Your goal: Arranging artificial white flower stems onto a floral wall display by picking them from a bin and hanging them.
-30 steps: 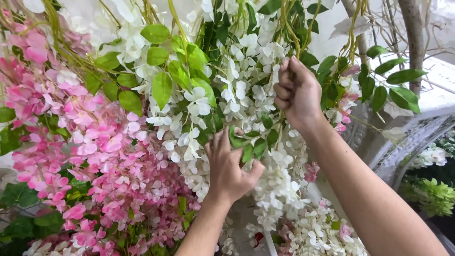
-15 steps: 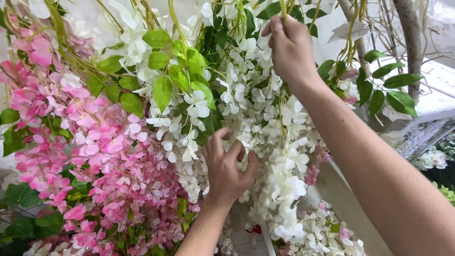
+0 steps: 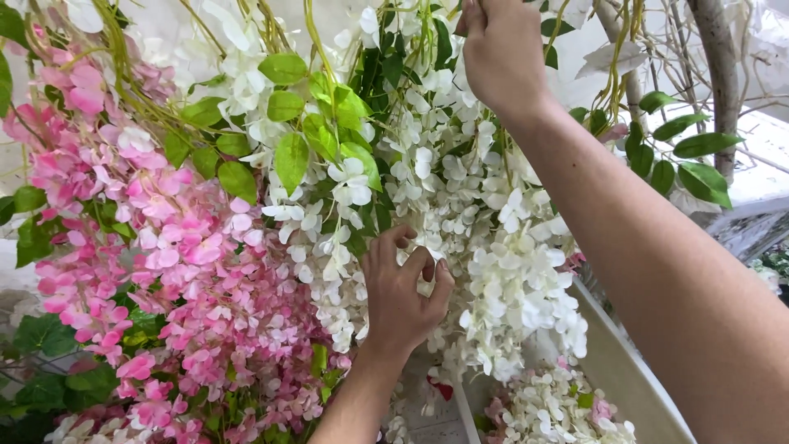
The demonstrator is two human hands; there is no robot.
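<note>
Your left hand (image 3: 403, 292) pinches a white blossom strand (image 3: 509, 288) low. Your right hand (image 3: 501, 53) grips its stem up top. Petals look soft, clustered, drooping.

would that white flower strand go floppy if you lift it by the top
Likely floppy: the white flower strand hangs limp below the right hand. Probably light, being thin petals on a slim stem. Petals may crush where the left hand pinches.

The white flowers (image 3: 460, 189) and pink flowers (image 3: 164, 271) hang down from green stems (image 3: 148, 107) at the top. Below them a pale tray (image 3: 625, 378) holds more white flowers, with some pink ones between them.
</note>
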